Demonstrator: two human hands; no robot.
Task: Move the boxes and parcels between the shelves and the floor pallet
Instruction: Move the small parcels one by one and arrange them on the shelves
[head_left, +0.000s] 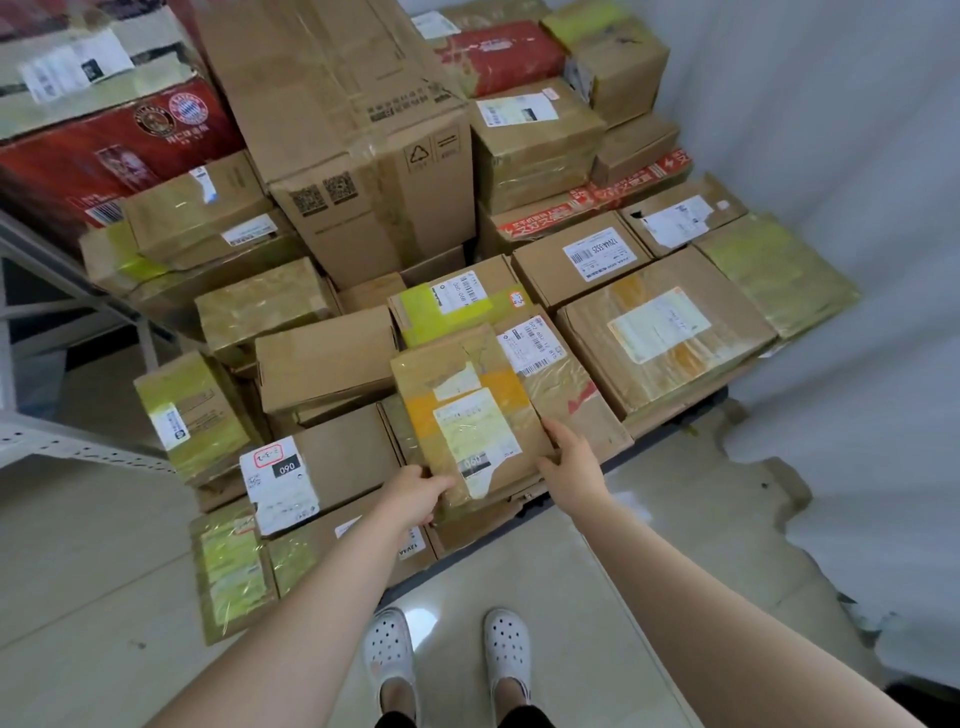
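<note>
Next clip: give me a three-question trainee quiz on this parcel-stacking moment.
1. True or false: the left hand and right hand both hold the flat brown taped cardboard parcel with a pale yellow label.
2. What stands at the far left? A) red printed carton with football crests B) blue plastic crate C) metal drum.
3. Fill in: the person's perforated clogs are ____.
Key: 1 true; 2 A; 3 white.

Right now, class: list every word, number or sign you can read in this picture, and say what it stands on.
"090": front-left box
"060": held parcel
"12V4A-5525": rear box
Recycling triangle: tall box
Club crest: red box, lettering blurred
All other labels: too small or blurred to read
</note>
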